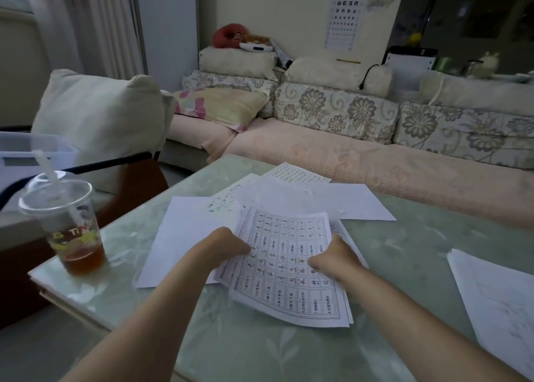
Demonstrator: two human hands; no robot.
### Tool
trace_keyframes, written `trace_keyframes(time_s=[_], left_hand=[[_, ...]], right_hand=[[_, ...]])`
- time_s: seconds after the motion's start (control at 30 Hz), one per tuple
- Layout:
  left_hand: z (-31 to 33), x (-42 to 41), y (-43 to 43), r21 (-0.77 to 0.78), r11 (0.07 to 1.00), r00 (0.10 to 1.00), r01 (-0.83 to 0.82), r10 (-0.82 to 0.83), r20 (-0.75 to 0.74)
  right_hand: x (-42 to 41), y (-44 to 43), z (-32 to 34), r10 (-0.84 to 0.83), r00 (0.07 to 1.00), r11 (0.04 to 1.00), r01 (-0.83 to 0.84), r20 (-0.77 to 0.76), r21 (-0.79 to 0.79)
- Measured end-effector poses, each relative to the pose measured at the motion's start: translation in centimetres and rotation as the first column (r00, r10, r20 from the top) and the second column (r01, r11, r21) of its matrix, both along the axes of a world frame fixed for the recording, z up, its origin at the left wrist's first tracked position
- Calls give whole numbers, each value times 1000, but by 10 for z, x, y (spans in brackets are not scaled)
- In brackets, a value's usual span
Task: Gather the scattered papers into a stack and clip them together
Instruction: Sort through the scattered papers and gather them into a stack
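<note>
Head view, looking down over a pale green glass-topped bench [260,352] with a leaf pattern. Both forearms reach in from the bottom edge. The left hand [228,245] grips the left edge of a small bundle of printed sheets [289,269], thumb on top and fingers out of sight under the paper. The right hand [332,257] grips the right edge the same way. The hands are apart, with the bundle's width between them, each clamped on the paper. The top sheet carries a grid of handwritten-style characters. It bows upward at the far end, while the near end lies low over the bench, and at least one more sheet edge shows under it at the near right corner. Loose papers lie beneath and beyond the bundle. A blank sheet [185,237] lies flat to the left, partly under the left hand. Another blank sheet [358,202] is behind to the right. A gridded page [300,173] sits farthest back, overlapped by others. One separate sheet [497,298] lies well apart at the right edge of the bench, with faint marks I cannot read. A clear plastic cup [69,228] with lid and straw, holding a little brown drink, stands on the near left corner of the bench. A floral sofa [346,115] runs behind, and an eye chart [345,11] hangs on the wall.
</note>
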State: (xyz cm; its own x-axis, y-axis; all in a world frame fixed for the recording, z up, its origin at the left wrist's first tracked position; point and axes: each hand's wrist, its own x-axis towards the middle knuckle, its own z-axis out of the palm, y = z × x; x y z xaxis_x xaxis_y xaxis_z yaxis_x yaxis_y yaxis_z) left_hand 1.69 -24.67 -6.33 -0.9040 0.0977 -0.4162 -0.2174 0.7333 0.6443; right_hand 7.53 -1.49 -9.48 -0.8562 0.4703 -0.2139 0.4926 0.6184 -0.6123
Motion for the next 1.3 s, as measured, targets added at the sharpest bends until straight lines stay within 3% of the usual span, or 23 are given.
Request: trace_keyframes(time_s=[0.1, 0.17, 0.23, 0.33, 0.4, 0.53, 0.63, 0.77, 0.87, 1.0, 1.13, 1.2, 1.3], left_hand=[[2, 5, -1, 94, 995, 997, 15, -22, 69], [5, 7, -1, -42, 991, 989, 131, -128, 75], [10, 11, 0, -256, 942, 977, 215, -208, 55], [9, 7, 2, -457, 883, 957, 112, -219, -189], [1, 1, 7, -392, 920, 899, 26, -193, -394], [-14, -12, 25, -272, 953, 751, 136, -278, -599], [-25, -27, 39, -360, 912, 717, 195, -383, -583], [-36, -49, 57, -395, 846, 744, 358, -514, -427], [-44, -58, 67, -396, 819, 770, 416, -549, -326], [-53, -66, 71, -433, 813, 758, 388, -549, -352], [-55, -68, 70, -436, 822, 748, 365, -538, -388], [-55, -67, 69, -431, 828, 742, 359, -533, -406], [-55, -65, 69, -413, 839, 741, 354, -521, -424]], right_hand=[[6, 3, 5, 53, 996, 990, -62, 73, 127], [11, 6, 7, 113, 984, 936, -153, 139, 318], [15, 9, 8, 234, 961, 891, -272, 147, 364], [14, 11, 12, 347, 920, 842, -391, 183, 372], [7, 14, 15, 348, 926, 826, -378, 150, 418], [-20, 33, 23, 316, 949, 849, -287, 9, 444], [-52, 55, 30, 280, 959, 878, -239, -40, 416], [-100, 82, 28, 250, 968, 901, -228, -13, 368], [-133, 92, 23, 236, 968, 906, -250, 82, 341], [-164, 98, 21, 162, 939, 877, -278, 302, 393], [-184, 103, 30, 142, 921, 932, -249, 364, 265], [-189, 106, 30, 147, 936, 931, -239, 319, 274], [-191, 106, 32, 174, 982, 933, -188, 75, 306]])
